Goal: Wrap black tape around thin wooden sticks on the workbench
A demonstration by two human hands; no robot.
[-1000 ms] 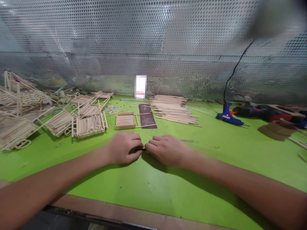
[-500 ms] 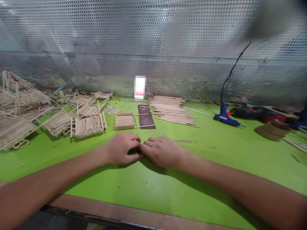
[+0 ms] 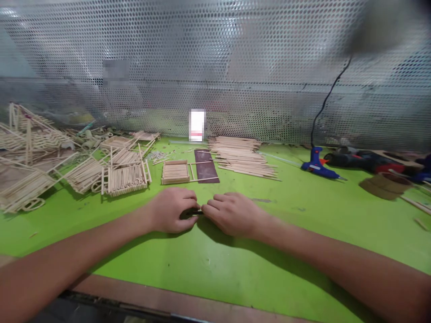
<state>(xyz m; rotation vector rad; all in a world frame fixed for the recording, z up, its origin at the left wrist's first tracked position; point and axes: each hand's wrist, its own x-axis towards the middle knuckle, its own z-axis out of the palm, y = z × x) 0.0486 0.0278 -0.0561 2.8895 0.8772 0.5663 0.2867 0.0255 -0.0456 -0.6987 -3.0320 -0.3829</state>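
My left hand (image 3: 173, 210) rests low over the green table, its thumb and fingers curled round a small dark thing (image 3: 198, 212). Only a thin, blackish strip of that thing shows between the hands, so its kind is unclear. From the other side, my right hand (image 3: 232, 214) is closed at the strip's end, fingertips almost touching the left ones. Just beyond the hands sits a small tray-like frame of thin wooden sticks (image 3: 175, 172). Its two long sticks reach over a dark brown rectangular sheet (image 3: 206, 166).
A pile of loose wooden sticks (image 3: 240, 154) lies behind the sheet. Several stick-built pieces (image 3: 126, 178) crowd the left. To the right are a blue glue gun (image 3: 319, 166) with a black cord, a roll of brown tape (image 3: 384, 185) and a dark power tool (image 3: 353, 159). Perforated metal (image 3: 215, 58) walls the back.
A thin dark strip now shows between my fingertips, where it was hidden before. My right hand has shifted slightly right. The whole view has moved a little.
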